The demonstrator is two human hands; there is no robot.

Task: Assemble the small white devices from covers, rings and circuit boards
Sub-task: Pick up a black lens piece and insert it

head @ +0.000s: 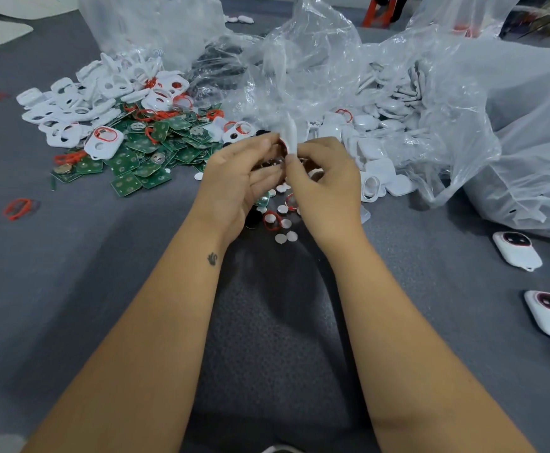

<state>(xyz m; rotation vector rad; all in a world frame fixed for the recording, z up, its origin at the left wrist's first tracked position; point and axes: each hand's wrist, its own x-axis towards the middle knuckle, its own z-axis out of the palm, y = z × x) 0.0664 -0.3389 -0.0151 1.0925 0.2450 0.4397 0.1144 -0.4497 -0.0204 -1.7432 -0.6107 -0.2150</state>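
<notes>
1. Bare forearms reach up from the near edge of the grey worktop [103, 256], and a broad open stretch of it lies to either side of them.
2. Clear plastic bags [446, 103] crowd the far and right edges, with white covers [381, 171] spilling out of them.
3. At far left a pile of white covers [67, 106] sits behind a heap of green circuit boards [143, 152], with red rings [146, 114] scattered through it.
4. Two finished white devices [517, 250] lie at the right edge, well apart from the hands.
5. The left hand [234, 181] and right hand [329, 184] meet at centre, and both sets of fingers pinch one white cover [290, 135] held on edge, a red ring at its side.
6. Small white discs [283, 220] and a loose red ring [272, 220] lie on the worktop just below the hands.
7. Another red ring [18, 207] lies alone near the left edge.
</notes>
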